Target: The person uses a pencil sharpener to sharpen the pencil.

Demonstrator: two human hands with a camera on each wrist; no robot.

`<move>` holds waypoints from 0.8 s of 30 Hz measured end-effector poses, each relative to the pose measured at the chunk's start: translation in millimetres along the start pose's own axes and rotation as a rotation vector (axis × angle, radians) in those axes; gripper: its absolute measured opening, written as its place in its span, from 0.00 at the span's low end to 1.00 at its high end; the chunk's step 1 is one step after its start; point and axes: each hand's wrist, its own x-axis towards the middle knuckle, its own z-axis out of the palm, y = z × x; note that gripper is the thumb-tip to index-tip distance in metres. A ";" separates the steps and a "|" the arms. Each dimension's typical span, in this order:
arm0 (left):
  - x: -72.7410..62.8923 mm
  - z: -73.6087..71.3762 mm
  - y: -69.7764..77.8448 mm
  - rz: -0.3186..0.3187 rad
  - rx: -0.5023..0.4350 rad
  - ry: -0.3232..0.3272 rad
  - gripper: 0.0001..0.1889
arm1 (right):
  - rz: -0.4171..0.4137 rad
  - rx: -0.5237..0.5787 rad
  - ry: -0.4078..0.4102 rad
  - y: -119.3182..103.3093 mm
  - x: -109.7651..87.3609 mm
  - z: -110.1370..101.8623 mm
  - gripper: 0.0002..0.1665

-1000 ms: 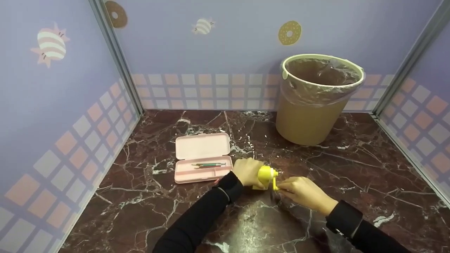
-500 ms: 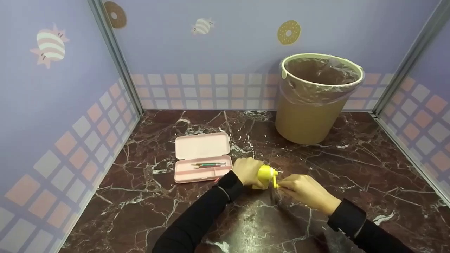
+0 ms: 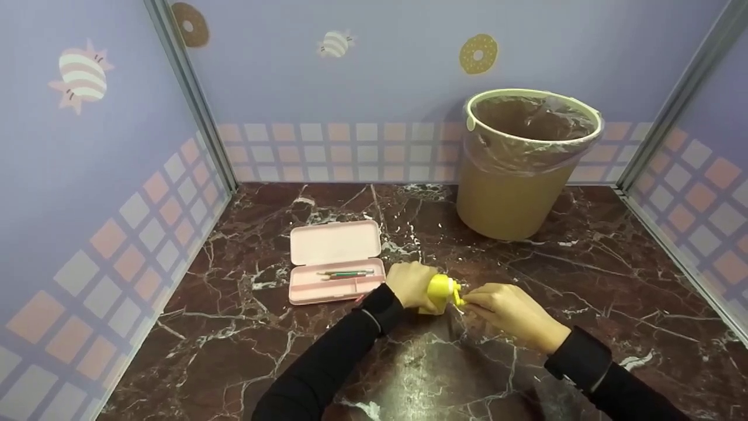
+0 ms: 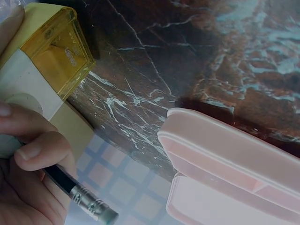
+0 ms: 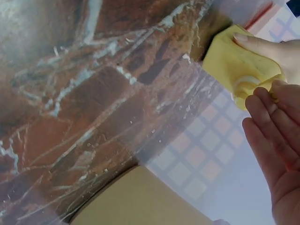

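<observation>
A yellow hand-crank pencil sharpener (image 3: 439, 286) stands on the marble-patterned tabletop, gripped from its left side by my left hand (image 3: 411, 285). In the left wrist view, its clear amber shavings drawer (image 4: 58, 58) faces the camera. A dark pencil (image 4: 61, 180) with a metal ferrule and greenish eraser sticks out of it past the left fingers, its tip hidden inside. On the opposite side, my right hand (image 3: 509, 310) pinches the small yellow crank handle (image 3: 459, 299) between thumb and fingertips. The right wrist view shows this pinch up close, the other fingers extended.
Left of the sharpener lies an open pink pencil case (image 3: 335, 242) with pencils (image 3: 350, 273) in its tray. A tan trash bin (image 3: 508, 199) lined with clear plastic stands at the back right. Pale specks are scattered behind the sharpener. Patterned walls enclose the table.
The crank handle has swung upward, and my right hand has risen slightly with it. My left hand and the sharpener have stayed in place.
</observation>
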 end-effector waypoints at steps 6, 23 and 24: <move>-0.1 1.3 -1.0 0.006 0.003 -0.003 0.27 | -0.032 -0.022 0.025 2.0 1.1 0.6 0.09; 2.3 0.5 -2.3 0.021 0.007 -0.013 0.27 | -0.026 -0.089 0.055 4.6 9.7 -7.7 0.11; 2.5 0.8 -2.6 0.022 0.007 -0.016 0.27 | -0.024 -0.088 0.062 5.2 10.4 -8.0 0.11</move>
